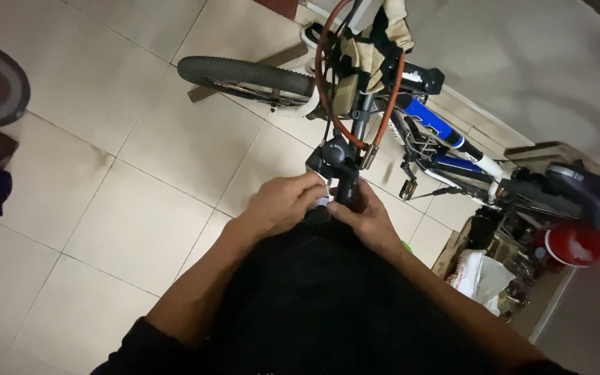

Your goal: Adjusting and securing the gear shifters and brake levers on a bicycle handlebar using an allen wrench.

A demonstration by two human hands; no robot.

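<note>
1. Setup: the bicycle (446,139) stands on the pale tiled floor (140,173), seen from above, front wheel (244,73) turned toward the upper left. Blue-and-white frame runs off to the right toward the black saddle (592,191).

2. Work site: near end of the handlebar (347,182), a black grip end with a clamp body just above it. It sits at frame centre, directly in front of the person's torso.

3. Left hand (282,201): fingers curled narrow, pinching a small pale item (322,200) against the bar end. What the item is, I cannot tell; it is mostly hidden by the fingertips.

4. Right hand (369,219): wrapped around the bar end from the right side, closed on it. Both hands meet at the same spot, touching.

5. Judgement on doing this well: the right hand should brace the bar firmly so the front wheel does not swing; the left does the fine work. The bike looks free to pivot at the steering, so steadiness matters.

6. Judgement on risk: an orange-brown cable (324,76) loops just above the hands and a cloth bundle (376,42) hangs over the stem; either could snag a wrist. Keep the small item pinched, since it would be hard to find on the floor in this dim light.

7. Surroundings: red round container (574,244) and white bag (480,274) lie at lower right, well apart from the hands.
</note>
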